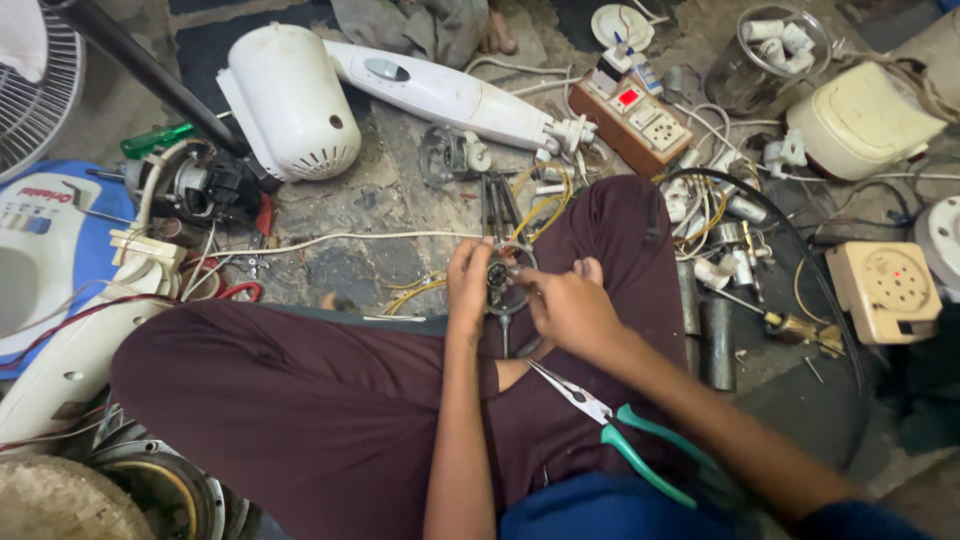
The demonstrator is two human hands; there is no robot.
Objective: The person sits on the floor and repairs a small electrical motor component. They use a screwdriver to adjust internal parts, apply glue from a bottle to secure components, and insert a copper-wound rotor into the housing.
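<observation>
We hold a small round metal part (pixel 505 272) over our knee, left hand (pixel 468 283) gripping its left edge, right hand (pixel 568 305) pinching its right side. Green-handled pliers (pixel 615 430) lie on our lap beneath the right forearm. A white fan housing (pixel 290 100) and a switchboard (pixel 635 118) sit on the floor beyond.
</observation>
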